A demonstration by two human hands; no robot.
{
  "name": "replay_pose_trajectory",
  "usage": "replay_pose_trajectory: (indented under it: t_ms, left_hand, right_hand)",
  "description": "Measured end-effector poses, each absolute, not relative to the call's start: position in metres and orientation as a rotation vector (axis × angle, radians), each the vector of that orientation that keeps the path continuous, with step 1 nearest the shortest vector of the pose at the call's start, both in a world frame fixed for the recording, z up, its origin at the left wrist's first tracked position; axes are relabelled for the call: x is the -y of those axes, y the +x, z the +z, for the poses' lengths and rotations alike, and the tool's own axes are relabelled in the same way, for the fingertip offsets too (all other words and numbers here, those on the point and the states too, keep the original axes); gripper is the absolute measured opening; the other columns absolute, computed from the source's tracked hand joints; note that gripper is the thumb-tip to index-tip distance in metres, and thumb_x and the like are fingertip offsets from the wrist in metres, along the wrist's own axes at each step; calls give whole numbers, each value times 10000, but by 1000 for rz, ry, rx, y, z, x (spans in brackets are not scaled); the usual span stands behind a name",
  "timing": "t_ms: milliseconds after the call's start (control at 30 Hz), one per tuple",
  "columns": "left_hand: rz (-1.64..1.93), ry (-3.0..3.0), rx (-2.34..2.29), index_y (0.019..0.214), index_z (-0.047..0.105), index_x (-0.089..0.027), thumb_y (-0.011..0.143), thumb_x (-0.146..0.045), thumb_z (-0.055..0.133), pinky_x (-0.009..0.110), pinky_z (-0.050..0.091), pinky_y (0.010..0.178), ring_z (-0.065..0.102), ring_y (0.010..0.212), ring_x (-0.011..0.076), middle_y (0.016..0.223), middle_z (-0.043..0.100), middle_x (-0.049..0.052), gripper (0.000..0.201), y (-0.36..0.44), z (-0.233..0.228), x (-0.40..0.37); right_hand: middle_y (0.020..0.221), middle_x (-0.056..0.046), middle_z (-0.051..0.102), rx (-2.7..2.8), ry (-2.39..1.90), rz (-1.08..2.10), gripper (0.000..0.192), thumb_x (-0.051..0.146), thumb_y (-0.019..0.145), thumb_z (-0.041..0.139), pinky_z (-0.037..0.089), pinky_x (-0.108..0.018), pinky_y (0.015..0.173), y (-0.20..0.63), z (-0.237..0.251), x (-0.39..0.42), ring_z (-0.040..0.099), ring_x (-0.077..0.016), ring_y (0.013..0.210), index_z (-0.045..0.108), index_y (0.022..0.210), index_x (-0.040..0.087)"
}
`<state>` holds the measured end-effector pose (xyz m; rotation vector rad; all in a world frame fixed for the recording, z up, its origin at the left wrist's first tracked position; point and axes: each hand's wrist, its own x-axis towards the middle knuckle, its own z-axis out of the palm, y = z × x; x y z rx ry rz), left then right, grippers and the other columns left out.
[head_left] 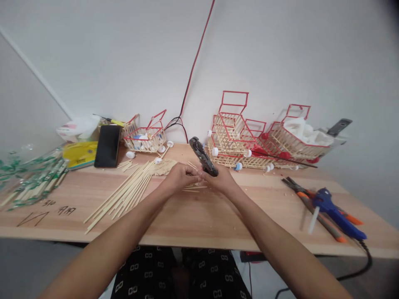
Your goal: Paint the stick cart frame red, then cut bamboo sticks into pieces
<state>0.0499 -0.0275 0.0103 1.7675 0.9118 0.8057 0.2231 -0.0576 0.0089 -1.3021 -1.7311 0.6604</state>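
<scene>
My right hand grips a dark cutter tool whose jaws point up and away from me. My left hand sits right beside it, fingers pinched on a thin wooden stick over the wooden table. A few short stick pieces lie under both hands. A long bundle of bamboo sticks fans out to the left of my left hand.
Stick-built baskets with red rims stand along the wall. A blue glue gun and orange-handled pliers lie at the right. A black phone, yellow pack and wrapped chopsticks sit left.
</scene>
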Motion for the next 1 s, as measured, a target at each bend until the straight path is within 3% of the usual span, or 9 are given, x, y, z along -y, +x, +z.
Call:
replay_pose_trajectory:
  t_ms: [133, 233, 367, 1000]
  left_hand:
    - [691, 1551, -791, 615, 704, -124, 677, -447, 713, 190, 352, 481, 506, 500, 93, 543, 618, 20, 329, 44, 13, 28]
    - [622, 1418, -747, 738, 743, -125, 645, -500, 750, 203, 413, 528, 598, 592, 124, 706, 715, 81, 386, 42, 15, 29]
    - [586, 1326, -733, 810, 748, -107, 597, -515, 786, 226, 464, 596, 654, 667, 149, 809, 740, 127, 462, 44, 12, 31]
    - [622, 1260, -758, 755, 701, -88, 542, -548, 803, 182, 445, 521, 678, 637, 149, 736, 729, 101, 517, 52, 7, 33]
  right_hand:
    - [639, 8, 563, 1610, -1348, 728, 277, 450, 688, 626, 389, -256, 590, 225, 10, 56, 504, -144, 614, 599, 707, 174]
    - [608, 13, 531, 1548, -1374, 778, 308, 476, 665, 637, 379, -258, 566, 227, 9, 53, 475, -138, 587, 587, 691, 173]
    - [611, 17, 501, 1505, -1371, 767, 312, 473, 661, 639, 363, -252, 545, 227, 8, 52, 449, -128, 576, 572, 696, 170]
    - [637, 7, 548, 1554, -1395, 727, 317, 475, 687, 577, 391, -258, 585, 223, 4, 52, 501, -139, 609, 580, 740, 162]
